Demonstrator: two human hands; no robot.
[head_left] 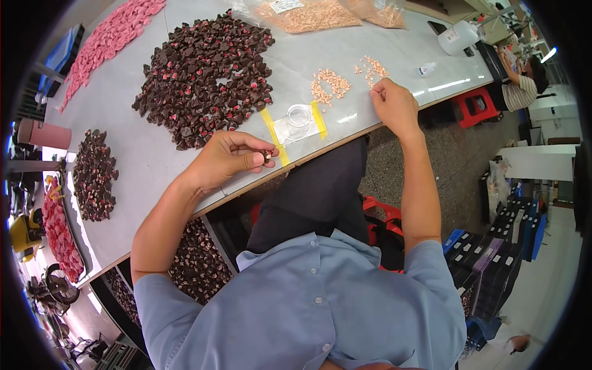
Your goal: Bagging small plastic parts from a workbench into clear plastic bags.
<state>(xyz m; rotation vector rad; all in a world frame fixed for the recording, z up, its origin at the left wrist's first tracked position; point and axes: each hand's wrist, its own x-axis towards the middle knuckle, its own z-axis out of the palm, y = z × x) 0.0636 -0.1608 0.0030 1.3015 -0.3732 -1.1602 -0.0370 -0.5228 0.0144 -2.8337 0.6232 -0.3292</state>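
Note:
My left hand (229,157) pinches a small dark brown piece (267,155) between thumb and fingertips, just above the table's near edge. My right hand (393,106) rests on the table near the front edge, fingertips closed by the small peach-coloured bits (372,69); whether it holds one is hidden. Between the hands lies a clear round dish (300,115) on a clear sheet held down with yellow tape strips (272,132). A second cluster of peach bits (328,84) lies behind the dish. A large heap of dark brown pieces with red spots (206,77) sits beyond my left hand.
Pink pieces (110,38) run along the far left. A smaller dark heap (92,174) lies at left. Clear bags of peach bits (308,15) and a white jug (457,37) stand at the back. A red stool (473,106) and another person (521,86) are to the right. Trays of dark pieces (196,262) sit below the table.

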